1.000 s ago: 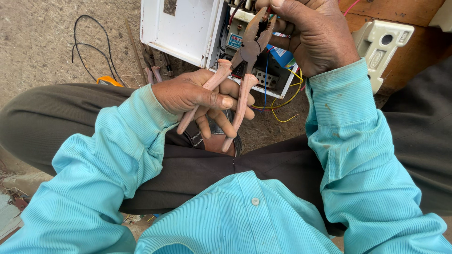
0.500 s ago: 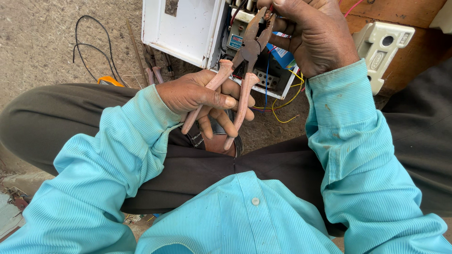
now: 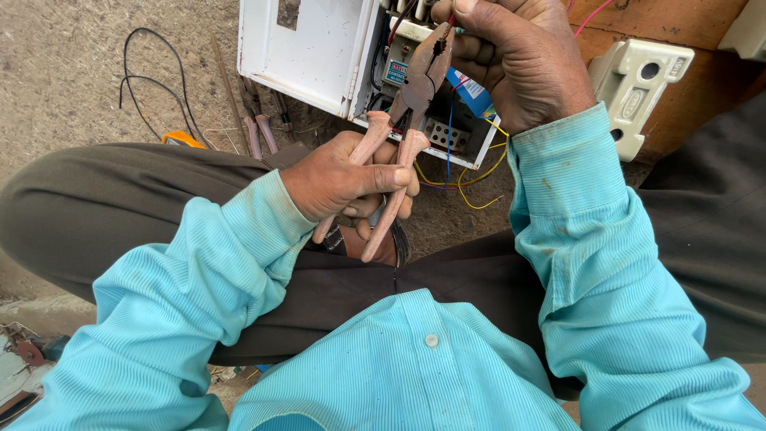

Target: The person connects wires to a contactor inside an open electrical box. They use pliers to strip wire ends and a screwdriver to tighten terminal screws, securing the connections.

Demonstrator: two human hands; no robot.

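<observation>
— Pliers (image 3: 411,120) sit at the centre of the view: one pair, worn reddish handles, nose pointing up toward twelve o'clock into the open white electrical box (image 3: 319,48). Where are the hands?

— The left hand (image 3: 351,179) is wrapped round both handles, fingers curled and thumb laid across the front, squeezing them close together. The right hand (image 3: 519,60) sits at one o'clock from it, fingers bunched and pinching something at the plier nose; a red wire (image 3: 448,19) shows there, though the exact grip is hidden by the knuckles.

— Anything different from a second ago?

— Little. The handles have drawn slightly closer and the tool stands a touch more upright; both hands stay in place. Judging by that, the squeeze on the wire is tightening rather than being released.

— And the count?

— Two hands, one pair of pliers in use. On the ground at ten o'clock lie a second pair of reddish-handled pliers (image 3: 259,136), one orange-handled tool (image 3: 182,140) partly hidden by the knee, and one loop of black cable (image 3: 148,80). Yellow wires (image 3: 471,179) trail out below the box at two o'clock, with a blue wire (image 3: 449,136) above them. One cream ceramic fuse holder (image 3: 638,88) rests on the brown board (image 3: 686,20) at two o'clock.
</observation>
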